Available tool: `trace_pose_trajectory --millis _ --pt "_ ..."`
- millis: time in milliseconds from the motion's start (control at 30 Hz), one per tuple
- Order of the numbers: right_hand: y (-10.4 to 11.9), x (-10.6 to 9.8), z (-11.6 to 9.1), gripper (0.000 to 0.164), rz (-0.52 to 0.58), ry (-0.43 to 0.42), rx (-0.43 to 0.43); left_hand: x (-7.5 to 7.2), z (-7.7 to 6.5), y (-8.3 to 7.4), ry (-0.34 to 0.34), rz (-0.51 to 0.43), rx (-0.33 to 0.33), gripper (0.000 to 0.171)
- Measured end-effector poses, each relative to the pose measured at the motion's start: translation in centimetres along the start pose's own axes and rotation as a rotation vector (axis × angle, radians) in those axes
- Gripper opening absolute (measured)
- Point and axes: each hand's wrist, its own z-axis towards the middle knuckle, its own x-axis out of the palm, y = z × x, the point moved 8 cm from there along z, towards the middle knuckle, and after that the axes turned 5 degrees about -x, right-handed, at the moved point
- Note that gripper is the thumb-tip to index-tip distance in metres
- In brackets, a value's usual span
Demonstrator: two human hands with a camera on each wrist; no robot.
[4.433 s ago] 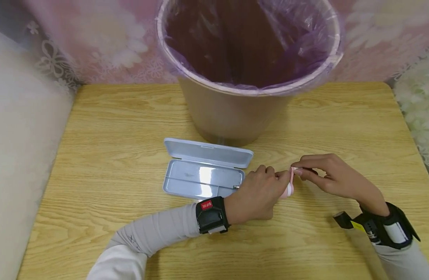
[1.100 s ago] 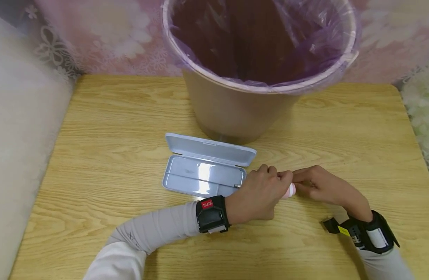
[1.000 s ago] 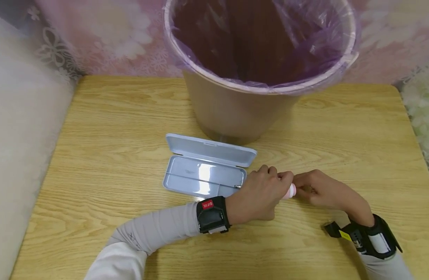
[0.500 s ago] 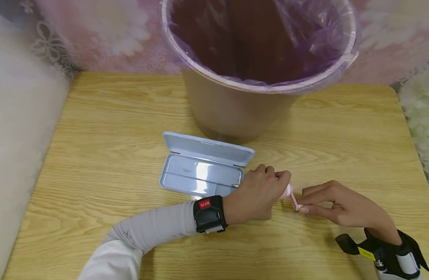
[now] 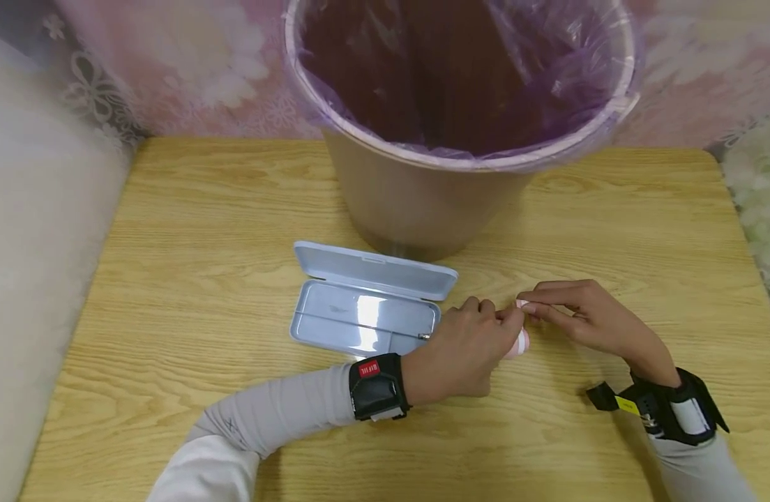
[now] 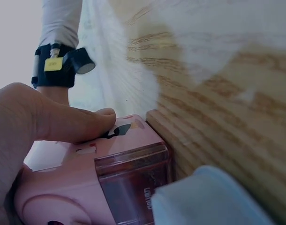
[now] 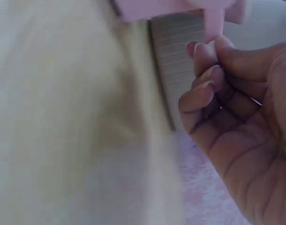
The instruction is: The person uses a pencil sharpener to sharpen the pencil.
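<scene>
My left hand (image 5: pixel 463 348) grips a pink crank pencil sharpener (image 6: pixel 72 183) and holds it at the table, mostly covering it from above. A see-through shavings drawer (image 6: pixel 133 187) shows on the sharpener's side in the left wrist view. My right hand (image 5: pixel 589 317) pinches the knob of the pink crank handle (image 7: pixel 214 23) between thumb and fingertips. In the head view the crank's knob is up, above the sharpener's round white-and-pink end. Just left of the left hand lies a pale blue pencil case (image 5: pixel 328 321) with its lid raised. Whether a pencil sits in the sharpener is hidden.
Behind the pencil case stands a large bin (image 5: pixel 423 202) with a purple plastic liner (image 5: pixel 561 111) over its rim. A small metallic piece (image 5: pixel 425 337) is at the case's right end. The wooden table (image 5: pixel 203 209) meets a flowered wall at the back.
My right hand has circled with the crank, from low on the right half a second ago to the top now. The left hand, sharpener and pencil case stay in place.
</scene>
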Motion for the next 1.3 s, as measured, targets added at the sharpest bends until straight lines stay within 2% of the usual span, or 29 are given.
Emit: trace_pose_trajectory --millis 133,267,400,500,633,700,800,900,1033,1167,1300 --pt "-0.4 2.0 -0.7 0.037 -0.051 0.061 0.014 0.0 -0.1 0.0 -0.023 0.003 -0.003 0.029" --pt "0.6 3.5 -1.2 0.032 -0.071 0.122 0.004 0.0 -0.1 0.1 -0.022 -0.015 -0.014 0.026" --pt "2.0 4.2 -1.9 0.029 0.033 0.174 0.035 0.1 0.0 0.0 0.005 -0.047 -0.014 0.027" --pt "3.3 4.3 -2.4 0.029 0.13 0.193 0.02 0.2 0.1 -0.1 0.008 -0.047 -0.004 0.026" --pt "4.8 3.5 -3.0 0.034 0.209 0.182 -0.023 0.2 0.1 -0.1 0.009 -0.031 0.004 0.026" --pt "5.3 2.7 -3.0 0.04 0.241 0.15 -0.054 0.2 0.1 0.0 0.013 -0.027 -0.002 0.027" --pt "5.8 1.2 -2.7 0.049 0.253 0.099 -0.095 0.2 0.1 0.1 0.022 -0.045 -0.015 0.029" --pt "6.1 0.0 -2.0 0.051 0.209 0.073 -0.1 0.2 0.1 0.2 0.03 -0.06 -0.019 0.029" --pt "5.8 -1.1 -1.2 0.044 0.123 0.07 -0.066 0.2 0.0 0.1 0.008 -0.042 -0.007 0.026" --pt "5.0 -1.9 -0.5 0.022 0.052 0.012 -0.088 0.0 0.0 0.1 -0.026 -0.013 -0.002 0.026" --pt "3.7 -2.1 -0.1 0.017 -0.004 -0.031 -0.083 0.0 0.0 0.0 -0.01 -0.029 0.001 0.03"
